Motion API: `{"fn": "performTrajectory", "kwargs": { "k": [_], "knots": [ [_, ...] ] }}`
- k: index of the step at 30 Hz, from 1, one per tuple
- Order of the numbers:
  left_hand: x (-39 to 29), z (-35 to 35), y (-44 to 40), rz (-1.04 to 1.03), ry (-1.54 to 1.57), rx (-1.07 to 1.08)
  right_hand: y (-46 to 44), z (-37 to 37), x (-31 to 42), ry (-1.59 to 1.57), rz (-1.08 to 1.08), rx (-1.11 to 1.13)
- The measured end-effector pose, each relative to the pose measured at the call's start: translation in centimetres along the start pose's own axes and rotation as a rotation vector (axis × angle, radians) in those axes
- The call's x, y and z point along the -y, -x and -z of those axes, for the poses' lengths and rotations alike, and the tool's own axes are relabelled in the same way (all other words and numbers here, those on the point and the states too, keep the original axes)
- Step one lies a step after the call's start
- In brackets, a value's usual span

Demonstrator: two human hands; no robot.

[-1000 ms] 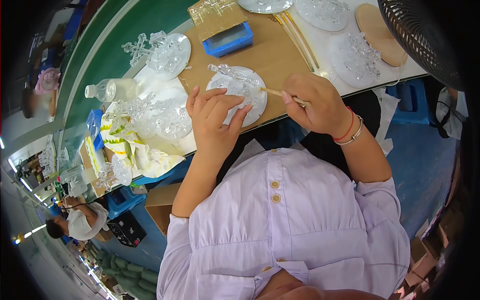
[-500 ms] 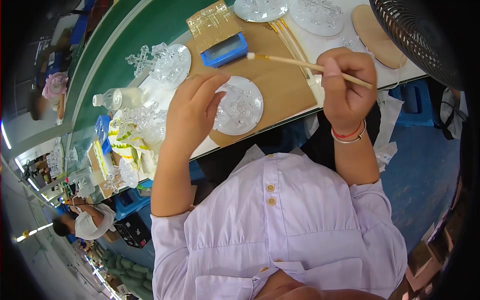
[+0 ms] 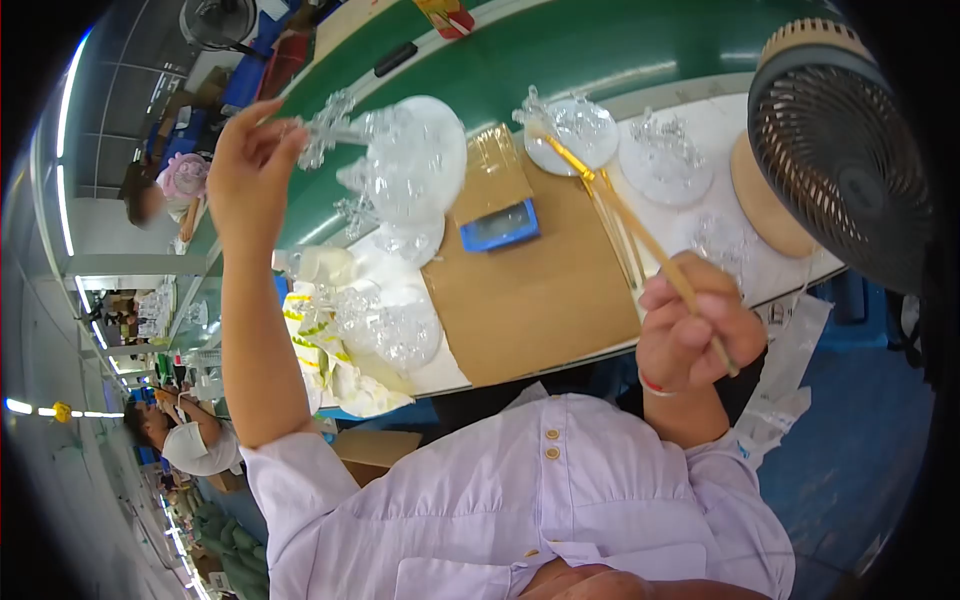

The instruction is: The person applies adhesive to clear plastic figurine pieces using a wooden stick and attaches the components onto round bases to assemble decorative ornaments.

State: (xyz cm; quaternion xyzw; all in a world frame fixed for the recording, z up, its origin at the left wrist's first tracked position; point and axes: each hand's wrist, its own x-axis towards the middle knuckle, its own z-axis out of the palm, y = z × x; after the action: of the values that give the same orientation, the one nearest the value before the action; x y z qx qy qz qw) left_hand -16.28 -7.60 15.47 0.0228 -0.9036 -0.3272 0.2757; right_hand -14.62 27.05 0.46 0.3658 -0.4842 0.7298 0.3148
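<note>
My left hand [image 3: 255,180] is raised at the left, thumb and fingers pinched on the end of a clear plastic cross [image 3: 325,130]. The cross joins a round white disc base [image 3: 430,130] with clear moulded figures, held tilted above the bench. Below it, another clear ornament [image 3: 410,240] partly shows. My right hand [image 3: 700,325] grips a wooden-handled paintbrush [image 3: 645,235], its tip pointing up and left. Under the brush lies a brown cardboard sheet [image 3: 540,310]. On its far edge stands a small blue box [image 3: 500,228] with a taped cardboard flap [image 3: 492,175].
More clear ornaments on discs [image 3: 575,135] stand at the back. Brushes [image 3: 620,235] lie on the cardboard. A dark fan [image 3: 850,160] and a tan oval board [image 3: 765,200] are at right. A patterned cloth [image 3: 345,370] lies at left. A co-worker [image 3: 200,440] sits further left.
My left hand has moved left and away, lifting the ornament from the cardboard. My right hand still holds the brush, now tilted more steeply. The view has shifted.
</note>
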Motion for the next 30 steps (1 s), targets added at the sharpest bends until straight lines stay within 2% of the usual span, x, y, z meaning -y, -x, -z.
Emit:
{"fn": "performTrajectory", "kwargs": {
  "k": [1, 5, 8, 10, 12, 13, 16, 17, 19, 20, 22, 23, 25, 26, 30],
  "knots": [
    [0.9, -0.9, -2.1, -0.012, -0.002, -0.01, 0.2, -0.1, -0.3, -0.009, -0.013, 0.032],
    [6.5, -5.7, -8.9, -0.071, -0.478, -0.045, 0.1, -0.9, -1.1, 0.099, -0.025, 0.088],
    [10.4, -10.6, -11.6, 0.005, -0.566, -0.016, 0.2, -0.9, -1.4, 0.154, -0.103, 0.177],
    [12.8, -13.3, -12.5, 0.021, -0.572, -0.011, 0.2, -1.4, -1.9, 0.131, -0.117, 0.151],
    [14.5, -15.5, -12.5, 0.179, -0.558, 0.04, 0.4, -1.5, -1.8, 0.107, -0.172, 0.127],
    [15.1, -16.1, -12.3, 0.184, -0.553, 0.037, 0.5, -1.3, -1.8, 0.108, -0.171, 0.135],
    [16.1, -16.9, -12.0, -0.026, -0.602, -0.244, 0.6, -1.1, -1.9, 0.147, -0.215, 0.206],
    [16.5, -15.7, -11.8, -0.009, -0.611, -0.25, 0.6, -1.0, -2.0, 0.158, -0.223, 0.195],
    [13.3, -11.6, -12.4, -0.276, -0.574, -0.072, 0.7, -1.2, -2.1, 0.151, -0.231, 0.194],
    [11.0, -9.6, -12.0, -0.257, -0.586, -0.078, 0.7, -1.3, -2.2, 0.144, -0.229, 0.178],
    [6.5, -6.1, -9.6, 0.228, -0.5, 0.214, 0.9, -1.9, -2.0, 0.139, -0.221, 0.138],
    [6.3, -4.9, -7.9, 0.245, -0.505, 0.201, 0.9, -2.1, -1.9, 0.123, -0.221, 0.153],
    [5.9, -2.1, -4.1, 0.033, -0.265, 0.172, 1.1, -2.5, -1.5, 0.106, -0.252, 0.093],
    [5.6, -0.8, -1.8, 0.062, -0.279, 0.156, 1.1, -2.5, -1.4, 0.069, -0.254, 0.107],
    [3.2, 3.8, 7.9, 0.116, -0.301, 0.305, 1.3, -3.4, -1.0, 0.061, -0.207, 0.109]
  ]
}}
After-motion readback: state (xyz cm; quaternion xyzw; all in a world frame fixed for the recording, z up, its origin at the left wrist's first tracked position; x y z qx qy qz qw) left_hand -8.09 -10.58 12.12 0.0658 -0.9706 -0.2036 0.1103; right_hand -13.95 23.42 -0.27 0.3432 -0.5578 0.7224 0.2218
